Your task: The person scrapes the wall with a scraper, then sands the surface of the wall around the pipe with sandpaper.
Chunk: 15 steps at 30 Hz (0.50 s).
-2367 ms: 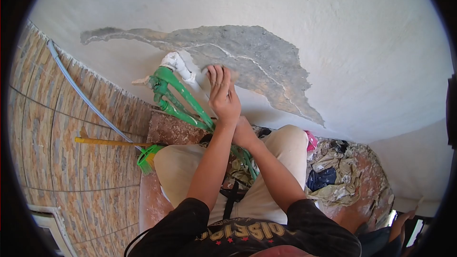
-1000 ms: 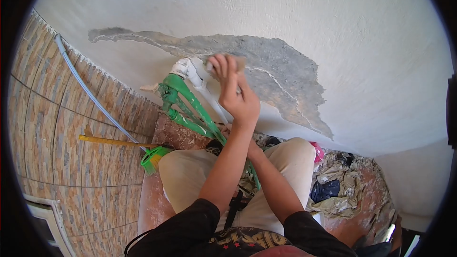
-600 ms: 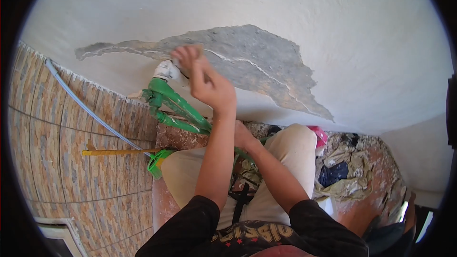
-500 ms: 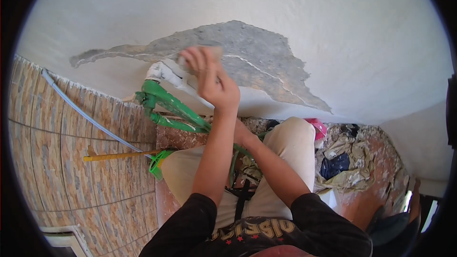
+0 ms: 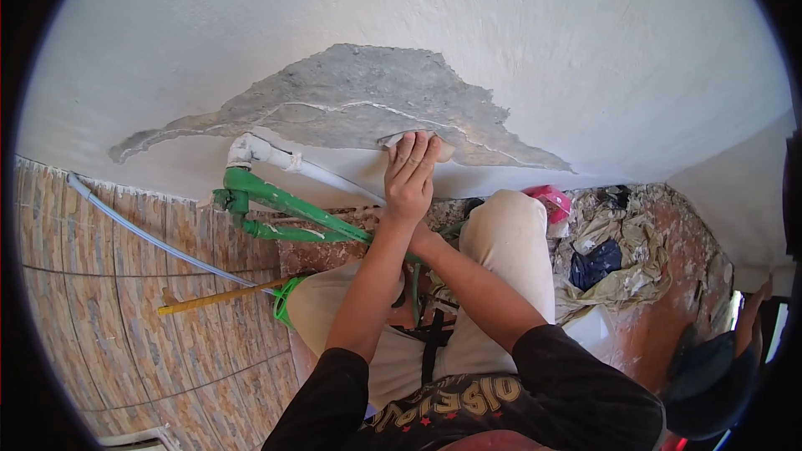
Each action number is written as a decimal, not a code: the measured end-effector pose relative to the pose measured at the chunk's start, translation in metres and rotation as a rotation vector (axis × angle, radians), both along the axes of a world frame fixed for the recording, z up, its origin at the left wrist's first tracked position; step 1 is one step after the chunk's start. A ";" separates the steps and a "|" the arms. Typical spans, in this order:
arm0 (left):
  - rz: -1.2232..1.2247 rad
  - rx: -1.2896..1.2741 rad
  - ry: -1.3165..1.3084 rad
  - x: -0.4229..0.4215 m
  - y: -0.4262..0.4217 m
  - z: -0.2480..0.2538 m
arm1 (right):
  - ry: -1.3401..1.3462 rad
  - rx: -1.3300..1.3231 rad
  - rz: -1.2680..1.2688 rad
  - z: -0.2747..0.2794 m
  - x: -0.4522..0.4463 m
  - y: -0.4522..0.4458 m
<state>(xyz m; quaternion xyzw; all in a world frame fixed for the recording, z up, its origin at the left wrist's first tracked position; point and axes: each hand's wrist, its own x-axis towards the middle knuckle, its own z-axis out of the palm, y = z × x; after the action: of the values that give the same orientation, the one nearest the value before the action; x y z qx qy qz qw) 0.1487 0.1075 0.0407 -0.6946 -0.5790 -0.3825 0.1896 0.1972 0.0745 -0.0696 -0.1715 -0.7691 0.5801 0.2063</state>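
Note:
My left hand [image 5: 408, 175] presses a folded beige sheet [image 5: 445, 150] against the wall, fingers together over it. The sheet lies at the lower edge of a rough grey patch [image 5: 368, 75] crossed by a thin white line. Below, my right hand [image 5: 424, 240] is behind my left wrist, close to the green pipes [image 5: 292, 207]; its fingers are hidden. A white pipe [image 5: 322, 174] runs along the wall left of my left hand and joins the green ones.
A grey hose [image 5: 150, 238] and a yellow stick [image 5: 209, 299] cross the stone-patterned tiles [image 5: 92, 301] at left. Crumpled sheeting [image 5: 643, 259], a dark blue bag [image 5: 595, 263] and a pink item [image 5: 550, 200] lie at right. Part of another person [image 5: 710, 376] shows at lower right.
My left hand has moved down and right along the wall from beside the white pipe elbow, still with the sheet. The view has shifted and tilted. My right hand remains low behind my left wrist.

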 end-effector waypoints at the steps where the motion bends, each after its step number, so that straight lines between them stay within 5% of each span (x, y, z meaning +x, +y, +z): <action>1: 0.024 -0.031 0.045 -0.004 -0.003 0.000 | 0.003 -0.005 -0.006 0.002 -0.001 -0.001; 4: 0.140 0.098 -0.009 -0.002 -0.002 0.004 | -0.003 0.026 0.092 -0.007 -0.007 0.000; 8: 0.251 0.270 -0.084 0.000 0.009 0.008 | -0.004 -0.258 0.054 -0.009 -0.005 0.000; 13: 0.160 0.080 -0.017 0.002 -0.002 -0.003 | 0.285 -0.487 0.037 -0.008 -0.004 -0.007; 15: -0.024 -0.093 0.093 -0.006 -0.006 -0.003 | 0.114 0.286 -0.081 -0.007 -0.002 -0.011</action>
<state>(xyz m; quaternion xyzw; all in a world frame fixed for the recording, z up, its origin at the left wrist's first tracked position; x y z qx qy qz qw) 0.1427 0.1011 0.0373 -0.7265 -0.5784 -0.3247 0.1796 0.1950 0.0638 -0.0770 -0.1380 -0.8232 0.4648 0.2953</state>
